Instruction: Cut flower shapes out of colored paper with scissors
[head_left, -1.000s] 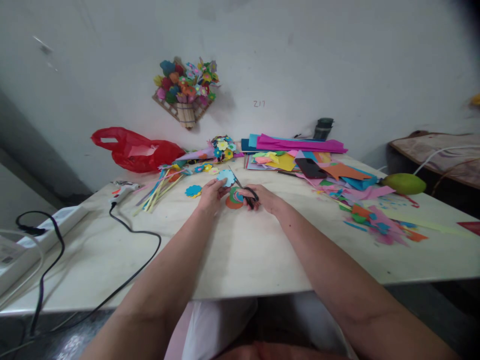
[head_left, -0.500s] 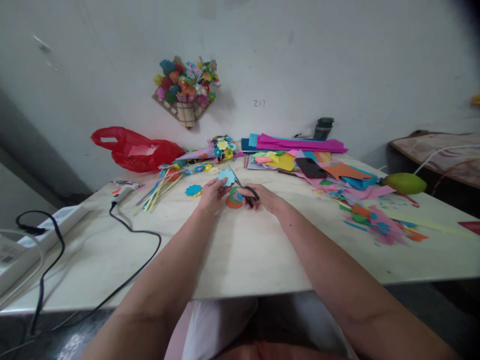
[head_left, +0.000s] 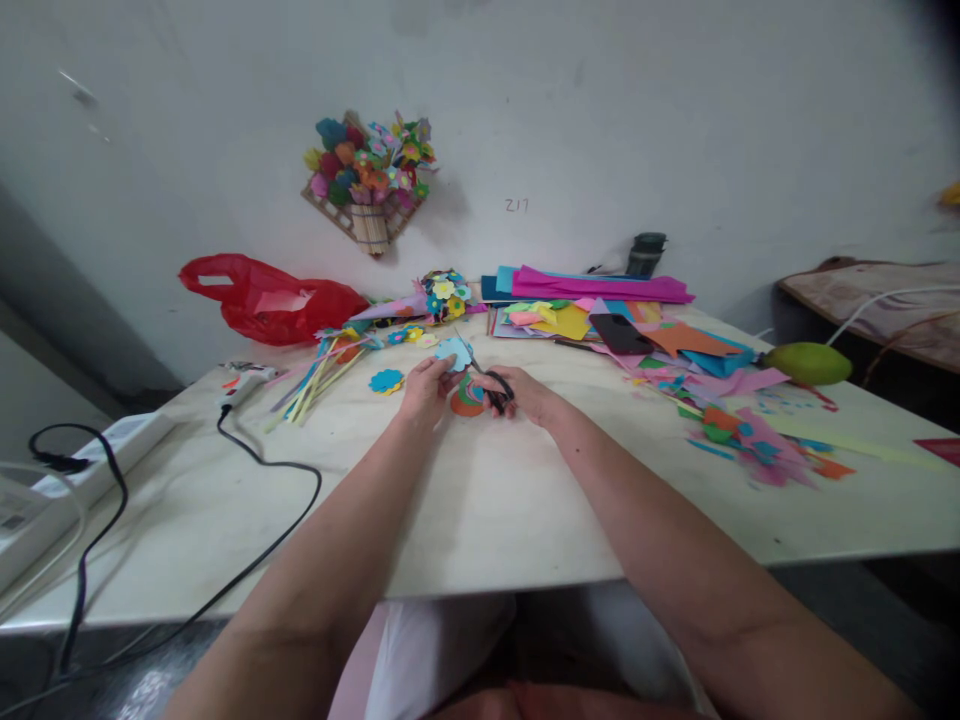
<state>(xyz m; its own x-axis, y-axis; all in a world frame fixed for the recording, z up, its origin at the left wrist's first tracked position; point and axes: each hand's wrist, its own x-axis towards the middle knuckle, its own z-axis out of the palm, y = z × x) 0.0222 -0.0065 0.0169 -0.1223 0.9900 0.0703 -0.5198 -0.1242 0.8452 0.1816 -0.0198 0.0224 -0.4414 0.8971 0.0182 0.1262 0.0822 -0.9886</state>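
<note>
My left hand point(head_left: 430, 388) pinches a light blue paper flower point(head_left: 451, 352) by its lower left edge. My right hand point(head_left: 519, 392) is wrapped round the black handles of a pair of scissors point(head_left: 498, 388), whose blades point up and left at the flower's right edge. Beneath and between both hands lie paper circles, among them an orange one point(head_left: 466, 404) and a green one, partly covered by my fingers. Left of my left hand, a blue paper flower point(head_left: 386, 380) rests on a yellow one on the table.
Paper scraps point(head_left: 765, 450) and a dark phone point(head_left: 619, 334) lie to the right, near a green mango-like fruit point(head_left: 810, 363). Paper strips point(head_left: 319, 385), a red plastic bag point(head_left: 274, 305) and a corded glue gun point(head_left: 244, 385) are on the left. A power strip point(head_left: 112, 455) stands at the left edge.
The scissor blades have shifted slightly against the flower's edge, and the handles look a little more closed. Both hands keep their grip; the whole view has drifted slightly.
</note>
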